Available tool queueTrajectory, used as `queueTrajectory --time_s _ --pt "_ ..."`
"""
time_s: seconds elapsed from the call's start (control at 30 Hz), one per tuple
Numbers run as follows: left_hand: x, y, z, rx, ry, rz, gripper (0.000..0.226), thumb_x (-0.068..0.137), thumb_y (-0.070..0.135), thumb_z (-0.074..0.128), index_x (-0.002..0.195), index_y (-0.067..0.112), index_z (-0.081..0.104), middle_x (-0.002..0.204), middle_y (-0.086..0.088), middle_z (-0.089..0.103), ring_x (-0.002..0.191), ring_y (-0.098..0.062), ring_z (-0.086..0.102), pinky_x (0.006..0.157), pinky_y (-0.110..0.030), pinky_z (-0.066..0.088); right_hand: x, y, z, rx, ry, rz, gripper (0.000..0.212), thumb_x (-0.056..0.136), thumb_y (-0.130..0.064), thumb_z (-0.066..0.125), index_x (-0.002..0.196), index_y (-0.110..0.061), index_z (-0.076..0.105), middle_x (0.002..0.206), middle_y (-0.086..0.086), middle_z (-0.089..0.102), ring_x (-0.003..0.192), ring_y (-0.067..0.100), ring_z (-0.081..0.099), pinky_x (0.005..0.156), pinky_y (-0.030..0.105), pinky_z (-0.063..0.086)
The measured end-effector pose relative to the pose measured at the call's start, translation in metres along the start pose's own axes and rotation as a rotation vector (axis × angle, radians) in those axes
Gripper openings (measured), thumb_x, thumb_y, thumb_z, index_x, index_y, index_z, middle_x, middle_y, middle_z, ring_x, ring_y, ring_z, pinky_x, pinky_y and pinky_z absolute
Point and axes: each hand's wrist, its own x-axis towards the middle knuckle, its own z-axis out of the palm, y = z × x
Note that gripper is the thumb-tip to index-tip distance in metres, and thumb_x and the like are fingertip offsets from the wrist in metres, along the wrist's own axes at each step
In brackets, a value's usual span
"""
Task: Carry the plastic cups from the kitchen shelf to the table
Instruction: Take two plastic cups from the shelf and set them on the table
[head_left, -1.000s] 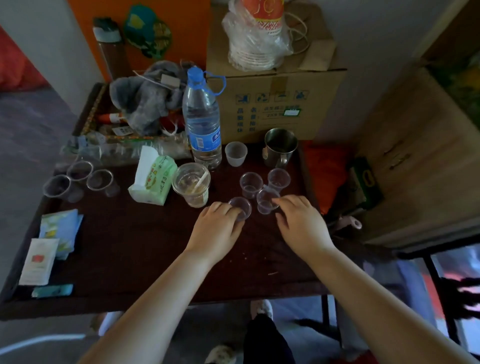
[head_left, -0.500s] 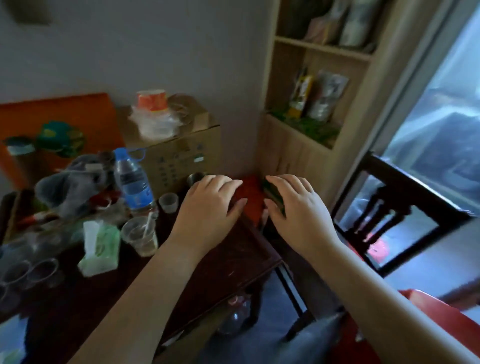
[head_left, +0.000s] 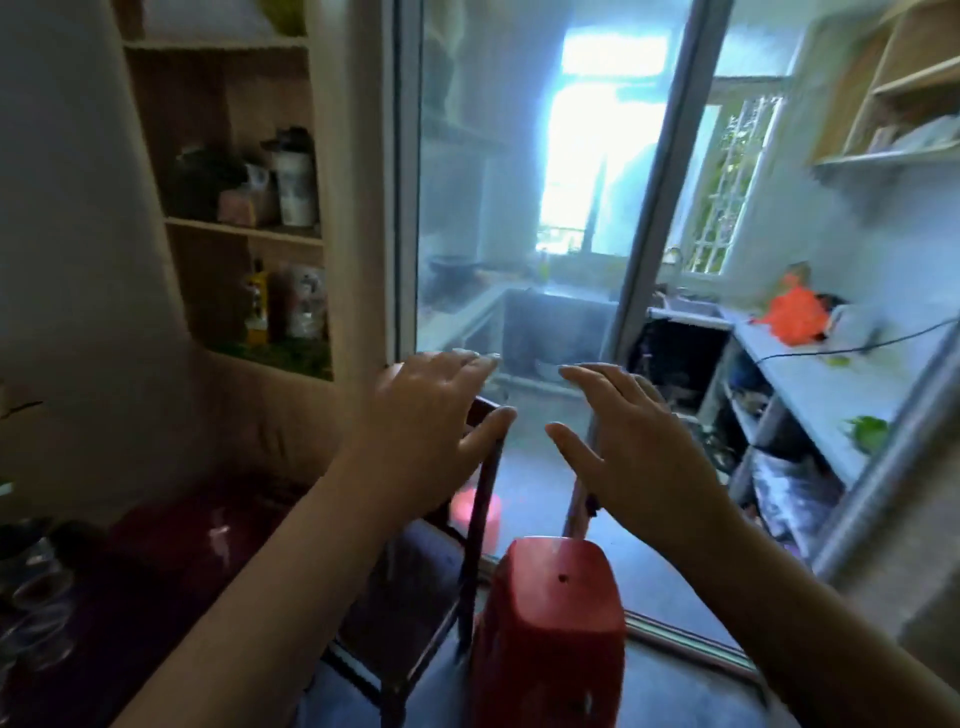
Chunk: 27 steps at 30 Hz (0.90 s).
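My left hand (head_left: 426, 431) and my right hand (head_left: 639, 447) are raised in front of me, palms down, fingers spread, holding nothing. They hover over a dark chair (head_left: 467, 525) and face a glass sliding door (head_left: 467, 208) that leads into the kitchen. A corner of the dark table (head_left: 171, 551) shows at the lower left, with blurred clear plastic cups (head_left: 31, 597) at its far left edge. A kitchen wall shelf (head_left: 893, 150) is at the upper right; I cannot make out any cups on it.
A red plastic stool (head_left: 550, 629) stands just below my hands. A wooden shelf unit (head_left: 249, 228) with jars and bottles is on the left. The kitchen counter (head_left: 810, 364) on the right carries an orange bag (head_left: 795, 312). The door's metal frame (head_left: 654, 197) crosses the middle.
The view has swung right, from the table with the cups to the kitchen doorway. Both hands left the cups on the table and are now lifted, empty, in the air.
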Motion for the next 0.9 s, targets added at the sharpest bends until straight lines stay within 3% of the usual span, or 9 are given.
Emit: queueTrajectory --time_s 0.43,0.63,0.73,0.9 --pt "0.066 0.326 0.049 -0.267 -0.057 0.391 0.065 0.083 0.061 0.033 0.136 0.025 0.039 0.138 0.001 0.049 0.125 -0.021 0.043 0.099 -0.04 0.034 -0.179 0.176 -0.244 -0.314 0.074 0.331 0.054 0.087 -0.044 0.052 0.133 -0.017 0.042 0.135 0.002 0.049 0.124 0.017 0.042 0.1 0.027 0.031" --pt "0.09 0.417 0.068 -0.313 -0.047 0.528 0.063 0.084 0.061 0.032 0.135 0.024 0.038 0.137 -0.001 0.049 0.125 -0.023 0.044 0.099 -0.042 0.036 -0.225 0.226 -0.299 -0.392 0.12 0.434 0.057 0.087 -0.048 0.049 0.134 -0.019 0.039 0.137 -0.001 0.046 0.125 0.016 0.038 0.096 0.031 0.034" --pt "0.103 0.457 0.081 -0.352 -0.046 0.584 0.063 0.084 0.061 0.031 0.133 0.024 0.04 0.135 0.0 0.051 0.124 -0.021 0.045 0.098 -0.04 0.036 -0.239 0.253 -0.316 -0.414 0.137 0.481 0.056 0.087 -0.047 0.049 0.135 -0.019 0.039 0.138 0.0 0.045 0.124 0.016 0.039 0.093 0.026 0.031" --pt "0.136 0.509 0.12 -0.404 -0.071 0.643 0.063 0.083 0.062 0.029 0.133 0.025 0.039 0.135 0.001 0.05 0.125 -0.02 0.043 0.098 -0.04 0.036 -0.25 0.311 -0.331 -0.453 0.146 0.537 0.054 0.087 -0.043 0.052 0.133 -0.017 0.042 0.135 0.001 0.048 0.124 0.016 0.04 0.098 0.027 0.032"
